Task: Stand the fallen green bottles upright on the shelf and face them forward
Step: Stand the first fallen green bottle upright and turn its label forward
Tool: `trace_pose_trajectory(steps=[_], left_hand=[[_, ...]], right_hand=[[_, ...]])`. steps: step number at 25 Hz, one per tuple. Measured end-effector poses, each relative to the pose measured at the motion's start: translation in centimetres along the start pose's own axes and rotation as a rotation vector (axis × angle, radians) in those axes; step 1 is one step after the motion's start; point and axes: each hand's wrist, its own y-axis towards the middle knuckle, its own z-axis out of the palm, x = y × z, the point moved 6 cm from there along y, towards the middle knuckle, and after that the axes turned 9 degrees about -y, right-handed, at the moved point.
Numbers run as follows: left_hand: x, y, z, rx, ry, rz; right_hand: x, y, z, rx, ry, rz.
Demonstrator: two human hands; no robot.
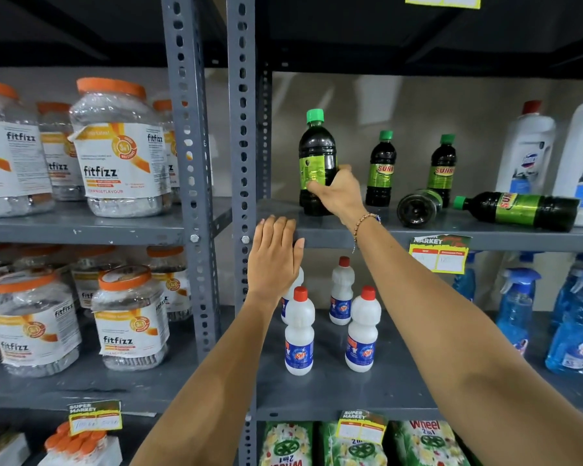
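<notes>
Right hand (339, 193) wraps the lower body of an upright green-capped bottle (317, 153) — dark, glossy plastic, label turned partly sideways — on the grey metal shelf (323, 230). Right of that grip, two fallen bottles (519, 210) lie on their sides. Left hand (275, 257) — flat, fingers extended, holding nothing — is at the shelf edge, below-left.

Green-capped bottles: 5; 3 upright (317, 163) (381, 169) (443, 169), 2 lying (418, 207) (519, 210) right of the right hand (337, 191); small white red-capped bottles below it: 4 (298, 331) (362, 331) (342, 290) (292, 294).
</notes>
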Motion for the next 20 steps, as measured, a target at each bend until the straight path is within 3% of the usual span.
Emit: trace_pose_trajectory(steps=[10,20], left_hand=[[0.4,-0.1,0.4,0.026,-0.007,0.000],[0.3,0.0,0.3,0.043,-0.006,-0.014]], right_hand=[[-3.3,2.2,2.5,0.263,0.106,-0.002],[-4.1,2.7,2.3,0.238,0.095,0.040]])
